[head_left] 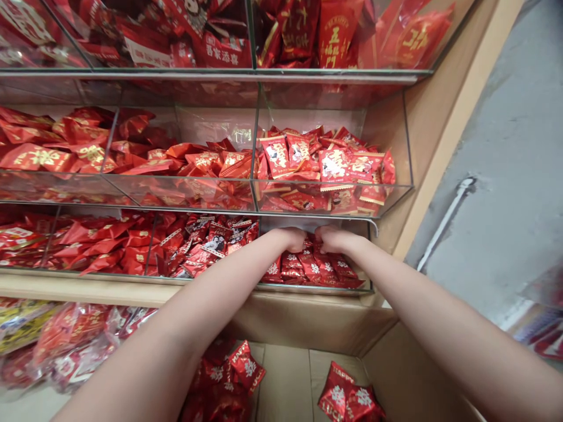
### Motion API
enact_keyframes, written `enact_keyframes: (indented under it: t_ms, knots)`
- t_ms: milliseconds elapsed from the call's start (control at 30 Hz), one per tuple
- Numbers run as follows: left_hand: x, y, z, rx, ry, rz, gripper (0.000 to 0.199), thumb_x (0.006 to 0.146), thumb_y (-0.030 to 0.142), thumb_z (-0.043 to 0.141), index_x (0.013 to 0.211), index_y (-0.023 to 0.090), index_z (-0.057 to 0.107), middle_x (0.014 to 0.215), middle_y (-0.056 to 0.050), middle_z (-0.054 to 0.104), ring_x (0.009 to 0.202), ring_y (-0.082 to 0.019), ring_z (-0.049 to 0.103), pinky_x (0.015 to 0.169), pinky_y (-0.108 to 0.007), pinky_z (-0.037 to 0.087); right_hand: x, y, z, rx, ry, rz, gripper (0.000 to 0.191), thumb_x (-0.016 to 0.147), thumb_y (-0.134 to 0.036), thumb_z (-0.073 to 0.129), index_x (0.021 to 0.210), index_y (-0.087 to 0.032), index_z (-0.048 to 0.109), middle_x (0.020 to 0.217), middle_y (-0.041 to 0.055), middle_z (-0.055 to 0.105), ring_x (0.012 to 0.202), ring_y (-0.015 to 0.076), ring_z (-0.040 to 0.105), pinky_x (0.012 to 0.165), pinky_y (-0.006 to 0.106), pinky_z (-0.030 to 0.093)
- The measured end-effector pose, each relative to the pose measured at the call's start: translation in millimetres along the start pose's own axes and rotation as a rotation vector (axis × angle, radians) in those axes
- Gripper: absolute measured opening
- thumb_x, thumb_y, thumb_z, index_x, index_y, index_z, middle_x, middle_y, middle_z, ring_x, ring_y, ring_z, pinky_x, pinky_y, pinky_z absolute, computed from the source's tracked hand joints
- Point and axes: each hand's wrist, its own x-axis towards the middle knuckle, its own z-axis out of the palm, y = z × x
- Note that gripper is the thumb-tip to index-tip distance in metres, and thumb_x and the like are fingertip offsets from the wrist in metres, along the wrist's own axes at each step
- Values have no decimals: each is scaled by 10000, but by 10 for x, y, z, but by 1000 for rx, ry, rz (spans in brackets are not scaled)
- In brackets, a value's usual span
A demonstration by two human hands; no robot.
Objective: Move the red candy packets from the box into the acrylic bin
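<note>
My left hand (294,239) and my right hand (329,238) reach into the lower right compartment of a clear-walled shelf. Both have their fingers curled down among red wrapped candies (310,266) with silver characters, and the fingertips are partly hidden. A narrow gap separates the two hands. These candies lie in rows against the compartment's clear front wall. Below my arms stands an open cardboard box (288,381). Matching red wrapped candies (250,366) are heaped at its left, and a small cluster of candies (349,395) lies at its right.
A clear bin of red packets (329,167) sits directly above my hands. Red and black packets (215,240) fill the neighbouring compartment. A wooden side panel (457,117) and a grey wall (505,146) bound the right. Bagged goods (70,340) lie at lower left.
</note>
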Motion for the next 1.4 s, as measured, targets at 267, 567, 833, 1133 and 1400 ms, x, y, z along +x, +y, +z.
enact_keyframes:
  t_ms: [267, 567, 833, 1133, 1400]
  knots:
    - [-37, -43, -11, 40, -11, 43, 308, 829, 306, 474, 1093, 148, 494, 1096, -84, 519, 937, -186, 530, 787, -393, 450, -41, 5, -29, -10, -13, 80, 251, 823, -257, 508, 1038, -131, 534, 1044, 79, 555, 891, 168, 557, 743, 345, 473]
    - [-189, 1, -179, 62, 5, -31, 298, 819, 306, 487, 1060, 134, 519, 1047, -83, 555, 898, -185, 548, 772, -374, 450, -200, 63, -65, 27, 150, 28, 216, 826, -233, 489, 1006, -139, 564, 1030, 87, 588, 904, 171, 559, 768, 330, 447]
    - [-1137, 236, -120, 90, 254, -24, 333, 855, 273, 286, 974, 182, 583, 979, -99, 608, 887, -229, 556, 762, -331, 398, -596, -9, 304, 108, 311, -150, 207, 798, -215, 427, 850, -182, 624, 882, 68, 643, 829, 173, 580, 722, 228, 391]
    - [-1824, 726, 490, 74, -45, 698, 167, 782, 346, 508, 782, 200, 588, 718, -27, 649, 666, -164, 597, 529, -271, 411, -202, -95, 206, 91, 335, -162, 266, 800, -217, 455, 1025, -155, 582, 1052, 113, 590, 1043, 226, 475, 869, 281, 327]
    - [-1785, 673, 508, 66, -9, 598, 154, 764, 329, 531, 831, 205, 594, 742, -11, 651, 692, -172, 600, 546, -266, 420, 198, -121, 179, 93, 144, -154, 336, 827, -342, 481, 1104, -153, 505, 1122, 88, 528, 969, 197, 524, 818, 409, 417]
